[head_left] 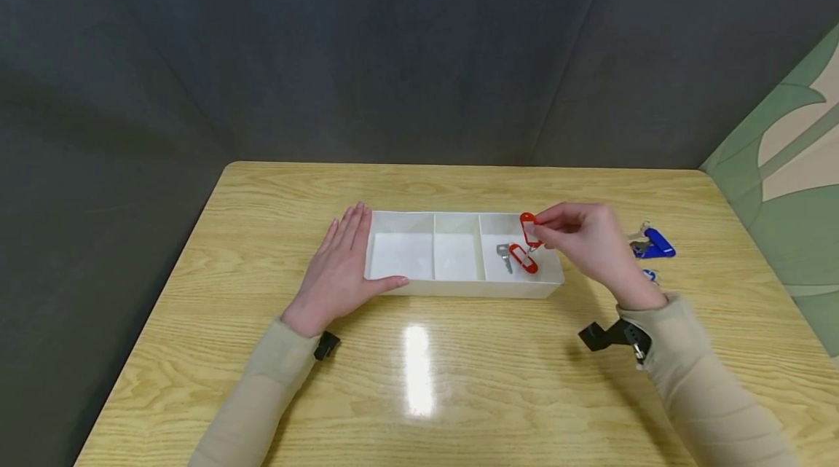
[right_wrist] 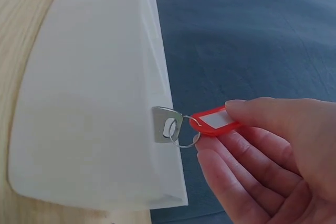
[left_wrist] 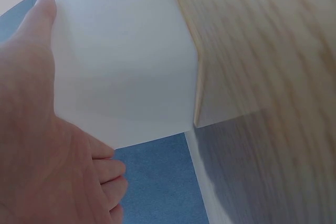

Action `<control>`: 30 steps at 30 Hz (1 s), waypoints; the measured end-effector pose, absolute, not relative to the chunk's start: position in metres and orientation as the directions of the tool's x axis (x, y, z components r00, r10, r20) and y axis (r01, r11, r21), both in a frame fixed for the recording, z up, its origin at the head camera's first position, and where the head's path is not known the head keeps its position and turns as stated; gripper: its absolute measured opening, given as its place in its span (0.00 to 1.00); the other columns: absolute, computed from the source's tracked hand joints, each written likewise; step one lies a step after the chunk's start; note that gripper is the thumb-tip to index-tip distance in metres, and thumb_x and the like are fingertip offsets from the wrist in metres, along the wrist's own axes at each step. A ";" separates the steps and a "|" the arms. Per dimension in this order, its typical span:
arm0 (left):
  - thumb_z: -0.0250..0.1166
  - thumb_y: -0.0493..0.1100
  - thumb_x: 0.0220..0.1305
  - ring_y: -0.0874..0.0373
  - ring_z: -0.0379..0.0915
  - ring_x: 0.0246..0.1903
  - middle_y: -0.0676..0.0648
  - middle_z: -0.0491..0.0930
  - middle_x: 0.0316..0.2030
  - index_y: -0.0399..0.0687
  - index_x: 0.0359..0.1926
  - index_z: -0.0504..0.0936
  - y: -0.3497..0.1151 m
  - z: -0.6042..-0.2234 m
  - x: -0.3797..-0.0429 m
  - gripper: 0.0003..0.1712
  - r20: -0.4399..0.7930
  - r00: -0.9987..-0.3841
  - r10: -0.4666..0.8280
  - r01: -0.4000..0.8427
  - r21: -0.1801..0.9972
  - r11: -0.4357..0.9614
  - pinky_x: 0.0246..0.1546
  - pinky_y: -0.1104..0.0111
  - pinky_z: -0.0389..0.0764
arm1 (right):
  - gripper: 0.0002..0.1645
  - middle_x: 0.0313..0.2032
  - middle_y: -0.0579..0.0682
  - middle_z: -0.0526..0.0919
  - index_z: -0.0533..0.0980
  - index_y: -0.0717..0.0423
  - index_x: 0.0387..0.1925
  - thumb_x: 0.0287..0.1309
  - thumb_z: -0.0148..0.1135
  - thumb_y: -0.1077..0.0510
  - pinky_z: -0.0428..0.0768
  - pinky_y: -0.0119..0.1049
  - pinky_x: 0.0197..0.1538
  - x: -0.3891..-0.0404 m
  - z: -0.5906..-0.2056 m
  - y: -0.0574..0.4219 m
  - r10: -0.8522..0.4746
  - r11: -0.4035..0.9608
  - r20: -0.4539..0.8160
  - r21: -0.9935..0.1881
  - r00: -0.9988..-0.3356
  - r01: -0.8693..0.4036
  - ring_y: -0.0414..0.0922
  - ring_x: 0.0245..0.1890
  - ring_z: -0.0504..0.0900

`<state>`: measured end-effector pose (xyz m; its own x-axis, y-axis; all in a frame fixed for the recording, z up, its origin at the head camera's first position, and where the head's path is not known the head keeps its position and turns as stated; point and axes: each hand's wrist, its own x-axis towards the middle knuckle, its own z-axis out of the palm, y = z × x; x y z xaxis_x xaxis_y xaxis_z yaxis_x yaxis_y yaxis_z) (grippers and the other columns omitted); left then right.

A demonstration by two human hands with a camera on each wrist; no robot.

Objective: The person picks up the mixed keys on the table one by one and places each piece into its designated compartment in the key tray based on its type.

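Observation:
A white three-compartment box [head_left: 459,288] stands on the table. My left hand [head_left: 337,270] rests against its left end, fingers straight, thumb along the front rim; in the left wrist view the palm [left_wrist: 47,166] lies beside the white wall. Over the right compartment, my right hand [head_left: 583,241] pinches a red key tag [right_wrist: 218,119] between thumb and fingers. A metal ring [right_wrist: 184,144] joins that tag to a key [right_wrist: 160,124], whose lower part is hidden behind the box wall. Inside the right compartment lie another red key tag [head_left: 523,258] and a silver key [head_left: 504,256].
Right of the box, a blue key tag [head_left: 657,242] with keys lies on the wooden table [head_left: 295,394]. Nearer the front, a second small blue tag [head_left: 649,275] is partly covered by the right wrist. A dark fabric wall [head_left: 393,52] rises behind the table.

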<state>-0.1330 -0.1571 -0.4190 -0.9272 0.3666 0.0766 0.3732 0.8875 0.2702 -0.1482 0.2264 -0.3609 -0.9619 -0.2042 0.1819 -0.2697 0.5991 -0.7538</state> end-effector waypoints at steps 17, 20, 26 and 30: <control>0.45 0.89 0.55 0.52 0.25 0.78 0.41 0.34 0.80 0.39 0.81 0.35 -0.156 -0.419 -0.132 0.74 0.071 -0.929 0.362 0.367 0.268 0.891 0.76 0.61 0.30 | 0.16 0.43 0.53 0.88 0.86 0.58 0.47 0.69 0.67 0.50 0.83 0.25 0.38 -0.149 -0.361 0.231 -0.205 0.639 0.129 -0.733 -0.970 -0.233 0.50 0.38 0.87; 0.45 0.89 0.55 0.52 0.25 0.78 0.41 0.34 0.80 0.39 0.81 0.35 -0.156 -0.419 -0.132 0.74 0.071 -0.929 0.363 0.368 0.270 0.890 0.76 0.61 0.30 | 0.17 0.43 0.53 0.88 0.86 0.57 0.48 0.69 0.66 0.49 0.83 0.24 0.39 -0.148 -0.359 0.232 -0.200 0.635 0.136 -0.736 -0.970 -0.234 0.43 0.37 0.87; 0.45 0.89 0.55 0.52 0.26 0.78 0.40 0.34 0.80 0.39 0.80 0.35 -0.156 -0.418 -0.132 0.74 0.072 -0.929 0.363 0.369 0.271 0.889 0.76 0.61 0.30 | 0.17 0.43 0.52 0.88 0.86 0.57 0.48 0.69 0.66 0.48 0.82 0.24 0.38 -0.148 -0.357 0.233 -0.188 0.641 0.158 -0.728 -0.969 -0.243 0.44 0.38 0.87; 0.46 0.88 0.55 0.52 0.26 0.78 0.40 0.35 0.80 0.39 0.80 0.35 -0.156 -0.418 -0.132 0.74 0.074 -0.928 0.364 0.370 0.272 0.888 0.76 0.61 0.31 | 0.18 0.43 0.52 0.88 0.87 0.57 0.48 0.69 0.66 0.48 0.81 0.23 0.39 -0.148 -0.355 0.233 -0.180 0.644 0.170 -0.724 -0.969 -0.246 0.50 0.40 0.87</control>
<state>-0.1321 -0.1563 -0.4183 -0.9284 0.3640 0.0744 0.3701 0.8882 0.2724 -0.1476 0.2334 -0.3550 -0.9689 -0.1798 0.1698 -0.2465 0.6443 -0.7240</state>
